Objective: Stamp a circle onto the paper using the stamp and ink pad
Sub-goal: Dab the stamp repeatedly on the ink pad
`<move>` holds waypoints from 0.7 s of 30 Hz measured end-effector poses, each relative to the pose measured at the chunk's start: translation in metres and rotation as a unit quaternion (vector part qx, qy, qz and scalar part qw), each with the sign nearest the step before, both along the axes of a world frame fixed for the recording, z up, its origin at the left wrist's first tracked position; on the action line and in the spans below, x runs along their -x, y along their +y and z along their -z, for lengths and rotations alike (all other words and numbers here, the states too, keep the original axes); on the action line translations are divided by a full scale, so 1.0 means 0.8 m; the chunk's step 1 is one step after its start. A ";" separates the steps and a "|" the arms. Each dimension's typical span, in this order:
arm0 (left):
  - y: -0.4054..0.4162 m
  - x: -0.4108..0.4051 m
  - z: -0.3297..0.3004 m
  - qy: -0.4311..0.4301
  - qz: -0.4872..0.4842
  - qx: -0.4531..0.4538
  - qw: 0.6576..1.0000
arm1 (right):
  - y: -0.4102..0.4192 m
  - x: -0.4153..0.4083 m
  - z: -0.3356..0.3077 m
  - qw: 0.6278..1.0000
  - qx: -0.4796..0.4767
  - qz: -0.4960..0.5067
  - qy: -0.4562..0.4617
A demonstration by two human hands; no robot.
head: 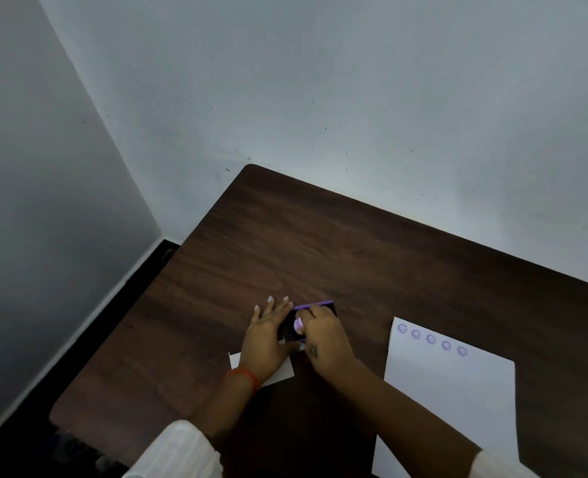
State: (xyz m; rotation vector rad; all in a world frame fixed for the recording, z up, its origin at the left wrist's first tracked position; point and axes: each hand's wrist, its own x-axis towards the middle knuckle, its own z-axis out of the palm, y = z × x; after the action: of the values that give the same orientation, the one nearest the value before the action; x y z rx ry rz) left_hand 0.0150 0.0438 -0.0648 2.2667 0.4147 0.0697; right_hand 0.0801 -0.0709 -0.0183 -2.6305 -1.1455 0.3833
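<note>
While both hands meet near the middle of the dark brown wood-grain table [320, 243], the items stand as follows. Small purple round stamp [298, 325]: pinched in the curled fingertips of the right hand [323, 334], set down on the ink pad. Black rectangular ink pad with a purple raised lid [315, 307]: on the table between the hands, partly hidden by them. Left hand [268, 334]: fingers spread flat and released, lying beside the pad's left edge and over a small white slip of paper [278, 376]; whether it touches the pad cannot be told. Large white paper sheet [451, 401]: to the right, well apart from the pad, bearing a row of five purple circle prints [431, 339] along its upper edge.
</note>
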 end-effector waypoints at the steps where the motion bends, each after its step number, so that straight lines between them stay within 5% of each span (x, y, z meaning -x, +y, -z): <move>1: 0.000 0.000 0.000 -0.002 -0.002 0.003 1.000 | 0.001 0.002 0.000 1.000 -0.001 0.005 0.000; 7: -0.001 -0.001 -0.002 -0.003 -0.006 0.026 1.000 | -0.008 -0.020 -0.002 0.994 0.036 -0.102 -0.004; 14: -0.001 -0.002 -0.008 -0.004 -0.008 0.043 0.999 | 0.002 -0.023 -0.013 0.998 -0.050 0.022 0.036; 21: -0.001 -0.001 -0.006 -0.002 -0.011 0.043 0.999 | 0.009 -0.017 -0.008 0.998 0.015 -0.060 -0.016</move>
State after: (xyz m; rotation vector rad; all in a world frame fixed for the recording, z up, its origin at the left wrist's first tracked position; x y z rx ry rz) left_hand 0.0156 0.0428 -0.0597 2.1768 0.4311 0.0665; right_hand 0.0940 -0.0638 -0.0122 -2.6099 -1.3222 0.3849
